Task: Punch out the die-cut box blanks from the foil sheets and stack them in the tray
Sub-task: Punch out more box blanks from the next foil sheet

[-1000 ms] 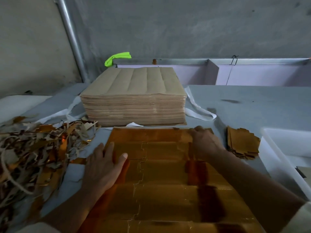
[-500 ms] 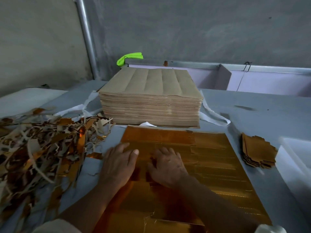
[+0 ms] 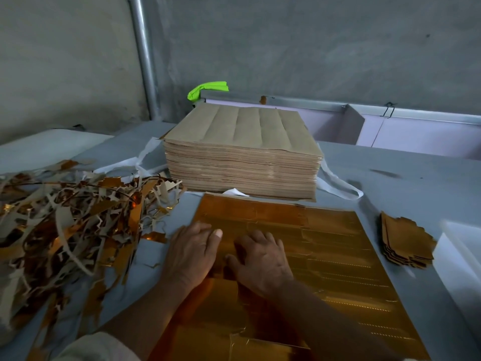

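**A:** Where is everything lying?

**B:** The stack of uncut sheets (image 3: 242,152) is sitting at twelve o'clock, brown side up. The foil sheet (image 3: 338,269) is lying flat on the table (image 3: 403,183) just in front of it, running toward six. The scrap heap (image 3: 65,225) is spreading at nine. The tray (image 3: 463,256) is showing at three, with punched blanks (image 3: 406,243) piled beside it.

**A:** And the hands?

**B:** Both are pressing on the sheet's ten-o'clock part. The left hand (image 3: 191,254) is lying flat and the right hand (image 3: 263,261) is bending its fingertips down. Neither is gripping anything.

**A:** How is the sheet going to handle?

**B:** Light, thin, slick-faced and easily creased, I'm judging. Pushing beside the cut lines while pinning the waste border seems safest.
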{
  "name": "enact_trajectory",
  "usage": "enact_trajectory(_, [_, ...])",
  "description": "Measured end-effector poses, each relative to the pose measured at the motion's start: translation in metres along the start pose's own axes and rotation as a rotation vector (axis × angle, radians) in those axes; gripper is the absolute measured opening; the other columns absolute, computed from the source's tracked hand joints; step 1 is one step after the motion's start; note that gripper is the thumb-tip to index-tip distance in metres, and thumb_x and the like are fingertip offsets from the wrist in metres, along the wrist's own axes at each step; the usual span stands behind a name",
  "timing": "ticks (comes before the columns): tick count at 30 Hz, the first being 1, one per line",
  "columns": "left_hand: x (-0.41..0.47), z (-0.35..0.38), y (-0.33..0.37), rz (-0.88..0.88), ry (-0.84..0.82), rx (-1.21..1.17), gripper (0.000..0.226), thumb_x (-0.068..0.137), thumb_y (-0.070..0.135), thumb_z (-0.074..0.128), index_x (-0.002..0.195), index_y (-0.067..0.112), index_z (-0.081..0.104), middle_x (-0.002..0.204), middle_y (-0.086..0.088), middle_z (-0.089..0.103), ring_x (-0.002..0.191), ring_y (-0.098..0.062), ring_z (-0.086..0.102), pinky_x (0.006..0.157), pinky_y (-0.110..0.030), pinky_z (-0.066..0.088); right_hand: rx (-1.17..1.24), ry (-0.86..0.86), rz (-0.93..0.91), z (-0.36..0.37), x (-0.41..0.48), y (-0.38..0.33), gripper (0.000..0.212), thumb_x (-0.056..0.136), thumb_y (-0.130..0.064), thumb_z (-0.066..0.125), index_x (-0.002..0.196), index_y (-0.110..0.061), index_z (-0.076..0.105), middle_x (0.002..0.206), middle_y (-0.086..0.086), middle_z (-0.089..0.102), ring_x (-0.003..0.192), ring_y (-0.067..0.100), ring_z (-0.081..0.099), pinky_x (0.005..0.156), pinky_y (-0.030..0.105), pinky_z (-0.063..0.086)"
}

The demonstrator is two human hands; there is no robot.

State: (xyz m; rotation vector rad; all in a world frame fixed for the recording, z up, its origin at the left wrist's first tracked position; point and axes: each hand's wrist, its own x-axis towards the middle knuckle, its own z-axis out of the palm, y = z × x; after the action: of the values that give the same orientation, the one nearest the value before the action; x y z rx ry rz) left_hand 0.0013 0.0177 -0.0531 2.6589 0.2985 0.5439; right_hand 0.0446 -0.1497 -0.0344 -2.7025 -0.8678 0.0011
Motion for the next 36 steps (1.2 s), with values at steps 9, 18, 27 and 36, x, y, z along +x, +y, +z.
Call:
enact_trajectory(9, [-0.001, -0.003, 0.004, 0.041, 0.036, -0.048, 0.058, 0.098, 0.045, 0.023, 0.112, 0.014, 0.070, 0.114, 0.002, 0.062, 0.107, -0.013, 0.053, 0.100, -0.036, 0.039, 0.057, 0.175, -0.039, 0.007, 0.000, 0.002, 0.038, 0.094, -0.051, 0.046, 0.125, -0.030, 0.056, 0.129, -0.006, 0.049, 0.116, 0.015, 0.041, 0.099, 0.033, 0.038])
enact_trajectory(18, [-0.001, -0.001, 0.000, 0.060, 0.040, -0.129, 0.024, 0.105, 0.031, 0.039, 0.091, 0.023, 0.057, 0.083, 0.004, 0.056, 0.081, -0.014, 0.052, 0.078, -0.037, 0.045, 0.467, 0.119, 0.080, 0.011, 0.007, 0.002, 0.026, 0.100, -0.023, 0.052, 0.123, -0.035, 0.055, 0.084, -0.014, 0.060, 0.072, 0.005, 0.061, 0.064, 0.020, 0.055])
enact_trajectory(27, [-0.013, -0.033, -0.013, 0.015, -0.220, -0.194, 0.104, 0.073, 0.090, 0.041, 0.156, 0.036, 0.010, 0.162, 0.007, 0.017, 0.148, -0.016, 0.016, 0.117, -0.044, 0.024, 0.462, 0.116, 0.128, 0.015, 0.007, 0.000, 0.026, 0.100, -0.025, 0.049, 0.126, -0.031, 0.053, 0.098, -0.007, 0.062, 0.080, 0.010, 0.063, 0.067, 0.024, 0.055])
enact_trajectory(36, [-0.030, -0.024, -0.030, -0.114, -0.471, 0.137, 0.136, 0.054, 0.101, 0.039, 0.151, 0.032, -0.027, 0.165, 0.002, -0.018, 0.150, -0.019, -0.014, 0.117, -0.036, -0.006, 0.485, 0.128, 0.124, 0.015, 0.005, 0.002, 0.025, 0.100, -0.027, 0.051, 0.124, -0.033, 0.054, 0.101, -0.010, 0.057, 0.089, 0.008, 0.057, 0.065, 0.015, 0.044])
